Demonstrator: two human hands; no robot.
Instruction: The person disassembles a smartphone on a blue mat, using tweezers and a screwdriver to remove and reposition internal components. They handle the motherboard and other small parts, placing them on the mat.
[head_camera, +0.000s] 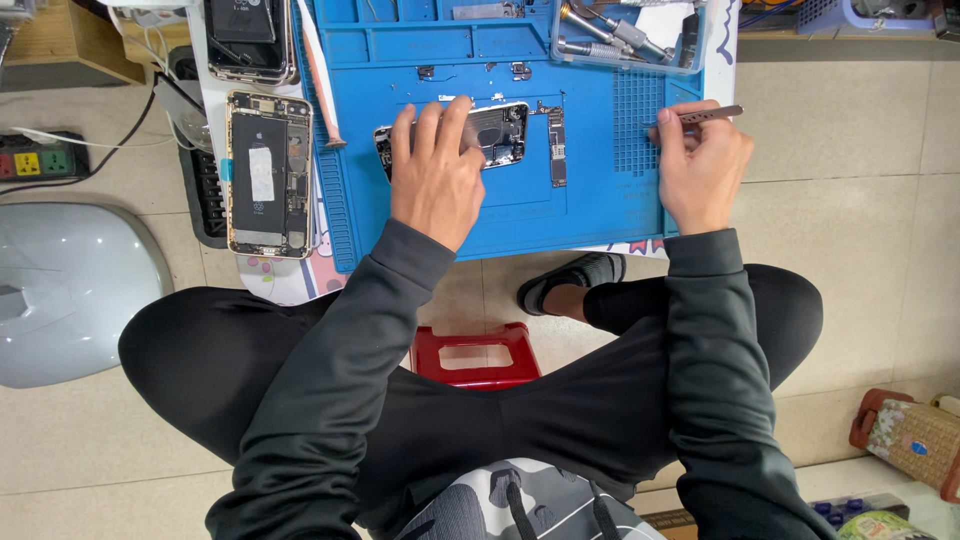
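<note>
- The person sits low on a red stool (476, 356), knees wide, leaning over a blue repair mat (590, 215) laid on the tiled floor.
- The left hand (436, 172) lies flat on top of an opened phone shell (505, 132) in the middle of the mat, fingers (430, 128) stretched out side by side and pressing down on its left half, not curled round anything. The shell's right end with the camera hole sticks out from under the fingertips.
- The right hand (700, 168) is closed on a pair of metal tweezers (700, 116), pinched between thumb and forefinger, with the tips pointing left. That hand rests at the mat's right edge, well apart from the shell.
- A narrow circuit board (557, 148) lies on the mat just right of the shell, between the two hands.
- A few tiny metal parts (521, 71) sit higher up on the mat, too small to make out properly.
- Left of the mat is a second opened phone (268, 172), gold frame, battery showing, lying face up on a white surface.
- A clear plastic tray (693, 45) with metal tools sits at the top right of the mat.
- Far left there's a power strip (40, 158) and a grey rounded cover (70, 290).
</note>
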